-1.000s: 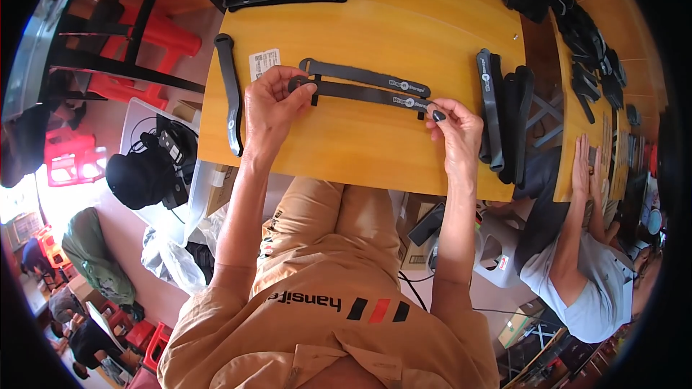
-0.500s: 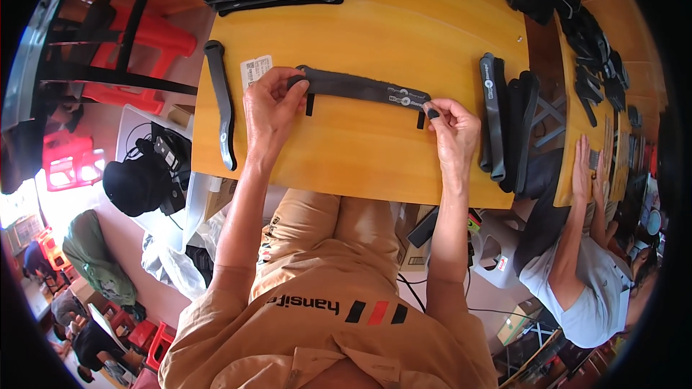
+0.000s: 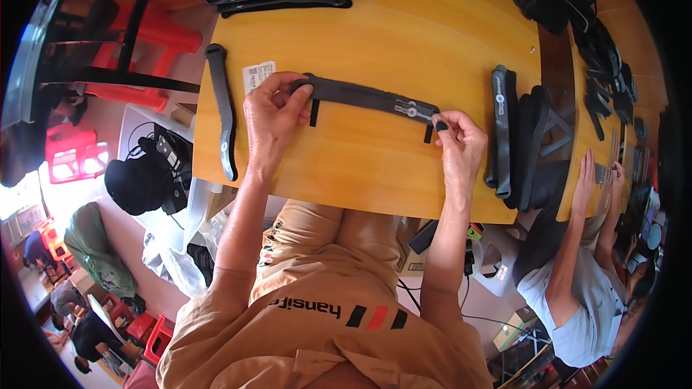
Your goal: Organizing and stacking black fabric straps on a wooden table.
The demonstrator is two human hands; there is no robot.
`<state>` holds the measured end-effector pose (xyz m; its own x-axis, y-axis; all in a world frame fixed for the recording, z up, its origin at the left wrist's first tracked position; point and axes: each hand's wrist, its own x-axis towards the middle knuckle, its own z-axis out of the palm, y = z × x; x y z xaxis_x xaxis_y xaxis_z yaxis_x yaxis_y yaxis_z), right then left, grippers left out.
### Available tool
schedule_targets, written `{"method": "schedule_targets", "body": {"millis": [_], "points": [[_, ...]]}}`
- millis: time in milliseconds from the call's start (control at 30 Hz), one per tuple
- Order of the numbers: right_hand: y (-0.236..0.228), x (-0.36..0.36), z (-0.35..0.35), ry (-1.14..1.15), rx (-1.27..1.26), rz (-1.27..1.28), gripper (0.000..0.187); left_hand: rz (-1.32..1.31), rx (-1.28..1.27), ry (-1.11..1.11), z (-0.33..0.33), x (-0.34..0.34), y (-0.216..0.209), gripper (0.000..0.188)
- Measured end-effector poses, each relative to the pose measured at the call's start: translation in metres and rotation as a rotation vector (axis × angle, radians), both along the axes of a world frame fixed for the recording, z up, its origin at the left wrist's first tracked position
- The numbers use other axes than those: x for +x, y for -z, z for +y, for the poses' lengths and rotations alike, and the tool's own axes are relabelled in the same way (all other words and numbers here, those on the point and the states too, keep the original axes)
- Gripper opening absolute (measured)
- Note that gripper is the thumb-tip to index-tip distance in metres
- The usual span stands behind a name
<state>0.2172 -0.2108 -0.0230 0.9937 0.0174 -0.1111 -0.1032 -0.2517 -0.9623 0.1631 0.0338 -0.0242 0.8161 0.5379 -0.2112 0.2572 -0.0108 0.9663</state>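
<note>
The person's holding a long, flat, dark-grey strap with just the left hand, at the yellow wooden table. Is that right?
Not quite: the head view shows both the left hand and right hand holding the dark-grey strap, one at each end. The yellow wooden table is correct.

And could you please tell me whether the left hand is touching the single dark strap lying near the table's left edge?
Apart: the head view shows a strip of yellow tabletop between the left hand and the single dark strap.
</note>
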Motion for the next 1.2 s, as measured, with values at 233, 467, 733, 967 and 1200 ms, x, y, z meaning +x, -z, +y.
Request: {"method": "schedule_targets", "body": {"millis": [233,467,733,967,1200], "points": [[-0.0039,-0.0001,0.002,0.06,-0.031,0.082,0.007,0.007,-0.013,0.01,0.0,0.0007,-0.0032,0.012],[-0.0058,0.0018,0.0029,0.073,-0.037,0.104,0.008,0.017,-0.006,0.01,0.0009,0.0026,-0.0008,0.011],[-0.0025,0.0015,0.0033,0.082,-0.068,0.077,0.009,0.012,0.003,0.017,0.0005,0.0025,-0.0011,0.011],[-0.0036,0.0011,0.0051,0.095,-0.104,0.068,0.009,0.025,0.017,0.01,-0.0005,0.0037,-0.0016,0.011],[-0.0006,0.0015,0.0045,0.098,-0.119,0.032,0.009,0.041,0.033,0.007,-0.0014,0.0044,-0.0032,0.012]]}}
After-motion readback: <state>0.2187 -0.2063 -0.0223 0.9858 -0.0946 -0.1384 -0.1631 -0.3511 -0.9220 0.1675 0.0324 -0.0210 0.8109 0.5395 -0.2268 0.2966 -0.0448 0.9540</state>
